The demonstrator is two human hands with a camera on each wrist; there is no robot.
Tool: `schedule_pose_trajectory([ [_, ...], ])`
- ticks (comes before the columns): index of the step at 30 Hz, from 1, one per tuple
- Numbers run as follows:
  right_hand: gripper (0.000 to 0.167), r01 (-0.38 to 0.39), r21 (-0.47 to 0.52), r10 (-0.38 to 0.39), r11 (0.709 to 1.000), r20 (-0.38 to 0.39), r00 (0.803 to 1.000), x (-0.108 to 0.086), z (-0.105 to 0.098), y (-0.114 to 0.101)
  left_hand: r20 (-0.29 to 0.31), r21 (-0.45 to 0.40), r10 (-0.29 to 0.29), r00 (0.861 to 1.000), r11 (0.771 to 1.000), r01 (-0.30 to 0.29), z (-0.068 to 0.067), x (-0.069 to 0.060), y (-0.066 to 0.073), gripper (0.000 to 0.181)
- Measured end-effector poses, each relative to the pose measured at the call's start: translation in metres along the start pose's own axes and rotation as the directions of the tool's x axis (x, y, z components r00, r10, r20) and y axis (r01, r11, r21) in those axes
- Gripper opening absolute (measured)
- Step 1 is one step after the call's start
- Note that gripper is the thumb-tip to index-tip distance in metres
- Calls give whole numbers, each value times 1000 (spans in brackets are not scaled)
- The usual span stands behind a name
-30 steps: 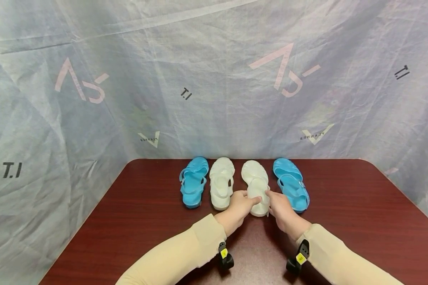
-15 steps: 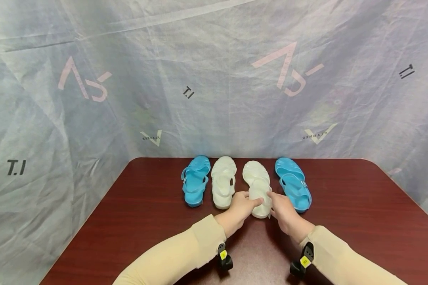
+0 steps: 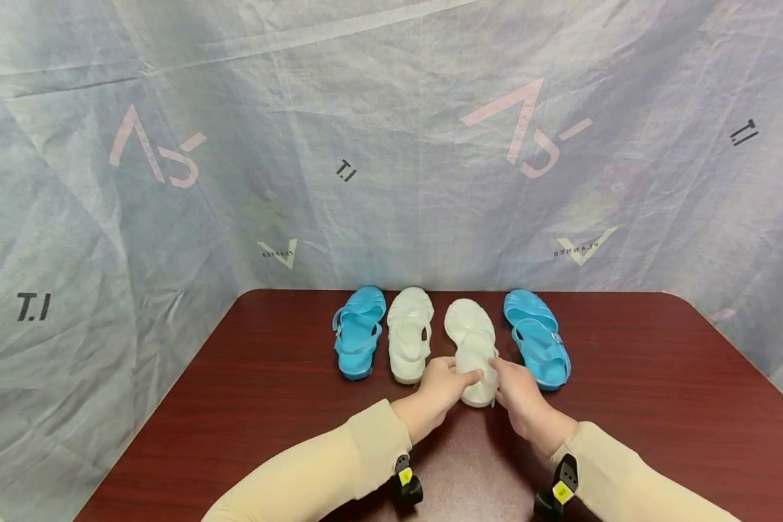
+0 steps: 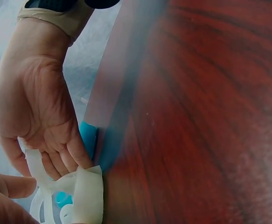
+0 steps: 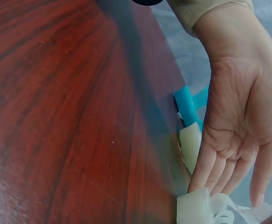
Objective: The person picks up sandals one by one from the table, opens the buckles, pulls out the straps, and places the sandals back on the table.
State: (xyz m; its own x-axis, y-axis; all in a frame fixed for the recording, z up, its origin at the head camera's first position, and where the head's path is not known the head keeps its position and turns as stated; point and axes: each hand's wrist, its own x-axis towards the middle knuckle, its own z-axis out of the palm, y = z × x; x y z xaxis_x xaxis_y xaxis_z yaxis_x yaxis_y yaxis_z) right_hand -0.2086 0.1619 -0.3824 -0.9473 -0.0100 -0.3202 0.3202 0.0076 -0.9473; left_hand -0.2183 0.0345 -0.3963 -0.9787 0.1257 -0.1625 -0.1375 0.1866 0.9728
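Observation:
Two white and two blue jelly sandals lie side by side in a row on the dark red table, toes toward the back. My left hand (image 3: pixel 438 390) grips the heel half of the right-hand white sandal (image 3: pixel 468 319) from the left, its thumb over the top. From the right, my right hand (image 3: pixel 523 395) holds the same sandal near its ankle strap. In the left wrist view, the white sandal's heel (image 4: pixel 90 196) stands between both hands. The right wrist view shows the right fingers against the white heel (image 5: pixel 194 207); much of the sandal is cut off there.
The other white sandal (image 3: pixel 409 333) lies just left of my left hand. A blue sandal (image 3: pixel 357 333) is at the row's left end, another blue sandal (image 3: pixel 538 339) at its right end. Grey printed cloth (image 3: pixel 391 145) hangs behind the table (image 3: pixel 235 420).
The held white sandal has slid slightly toward me, with both hands on it. The other sandals keep their places; the head view has shifted a little.

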Motion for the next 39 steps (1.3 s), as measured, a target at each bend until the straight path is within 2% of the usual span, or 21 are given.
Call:
schedule_pose_trajectory([
  [9,63,21,-11,-20,1000,12,1000,-10,2,4,10,-14,25,1000,1000,-25,0,-8,-4,38],
  [21,64,8,4,-8,1000,7,1000,-18,4,8,34,-5,11,999,1000,-11,-3,-17,-6,45],
  [28,61,45,15,-45,999,15,999,-22,5,12,29,3,25,999,1000,-25,-4,-22,-6,46],
  [39,63,37,16,-38,999,12,999,-28,6,13,28,-10,36,999,999,-36,-3,-30,-9,49],
])
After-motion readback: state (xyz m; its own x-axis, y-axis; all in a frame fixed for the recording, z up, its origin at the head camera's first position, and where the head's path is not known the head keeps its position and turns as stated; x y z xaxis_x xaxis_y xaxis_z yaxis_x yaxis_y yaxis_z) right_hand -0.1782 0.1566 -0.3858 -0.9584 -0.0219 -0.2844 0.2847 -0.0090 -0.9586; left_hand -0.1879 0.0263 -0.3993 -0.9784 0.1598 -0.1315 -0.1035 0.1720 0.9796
